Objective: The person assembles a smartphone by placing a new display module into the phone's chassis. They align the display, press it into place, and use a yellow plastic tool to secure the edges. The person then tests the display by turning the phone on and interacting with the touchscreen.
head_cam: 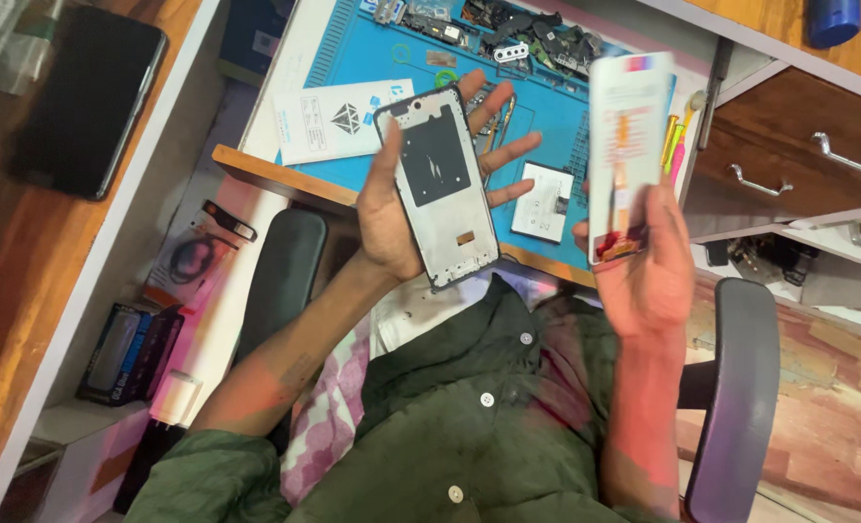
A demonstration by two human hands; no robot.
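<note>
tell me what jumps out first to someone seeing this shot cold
Two raised hands fill the middle: the left hand lies palm open under a bare phone frame, and the right hand grips a pale screen panel upright by its lower end. Behind them a blue mat covers the desk, strewn with small phone parts, a white packet and a battery.

Phone frame [437,184]: dark, stripped, inner side showing, lying tilted toward 11 o'clock on the open left palm. Display panel [626,155]: pale, blurred, upright at 3 o'clock, gripped at its lower end.
</note>
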